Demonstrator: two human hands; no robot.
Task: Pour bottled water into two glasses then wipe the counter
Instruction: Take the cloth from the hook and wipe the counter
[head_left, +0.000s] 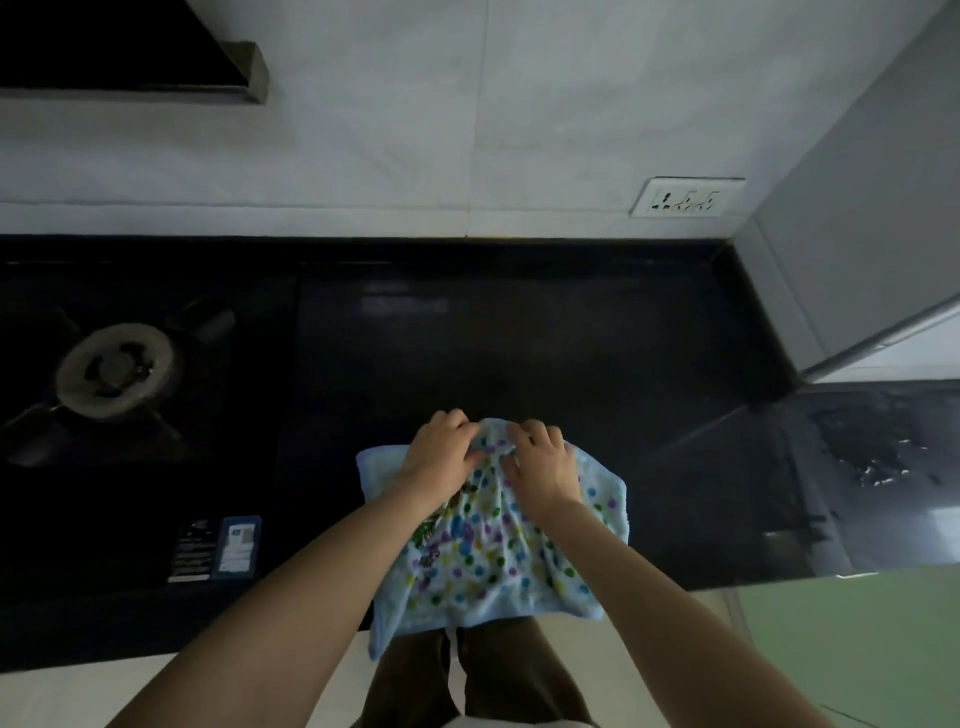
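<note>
Both hands on the cloth (493, 540), at the near edge of the black counter (519, 338), its lower part hanging over the edge. Left hand (441, 457) and right hand (543, 460) side by side, fingers curled, pinching its bunched far edge. Stove burner (117, 369) well left.

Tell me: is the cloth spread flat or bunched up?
Partly bunched. The left hand and right hand gather the cloth at its far edge; the rest lies spread, overhanging the counter.

Light-blue towel (493, 545) multicoloured dots; counter (519, 338) black.
</note>
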